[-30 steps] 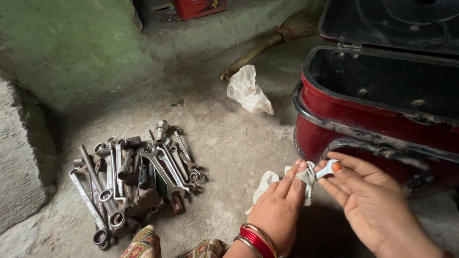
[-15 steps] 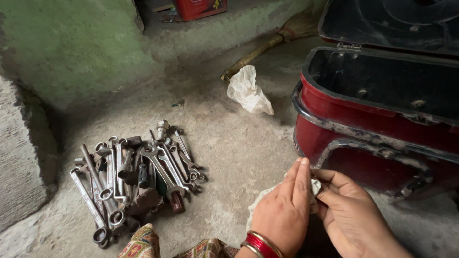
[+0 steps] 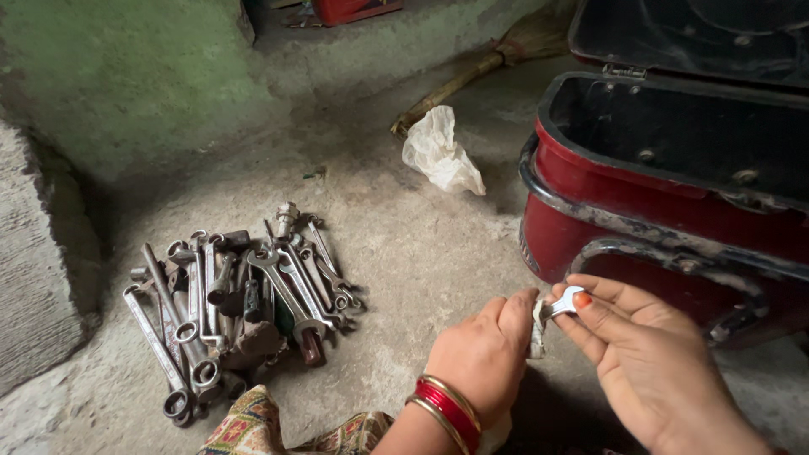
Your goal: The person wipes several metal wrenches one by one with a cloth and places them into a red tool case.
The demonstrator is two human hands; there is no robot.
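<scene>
Wrench (image 3: pixel 563 302) in hand, we held the small silver tool at its open end between the thumb and fingers of our right hand (image 3: pixel 653 366), which was clamped on it just in front of the red metal toolbox (image 3: pixel 607 215). Our left hand (image 3: pixel 484 354), wearing red and gold bangles (image 3: pixel 447 410) at the wrist, was closed around a bit of white cloth (image 3: pixel 537 335) wrapped about the wrench's other end, so both hands met at the tool, low over the concrete floor (image 3: pixel 421 244). The toolbox stood open, its dark lid (image 3: pixel 699 34) tipped back. Well apart to our left lay a pile of spanners (image 3: pixel 240 299) heaped on the floor beside a stone block (image 3: pixel 34 278). Farther off, a crumpled white plastic bag (image 3: pixel 438 152) rested near a broom (image 3: pixel 489 63).
</scene>
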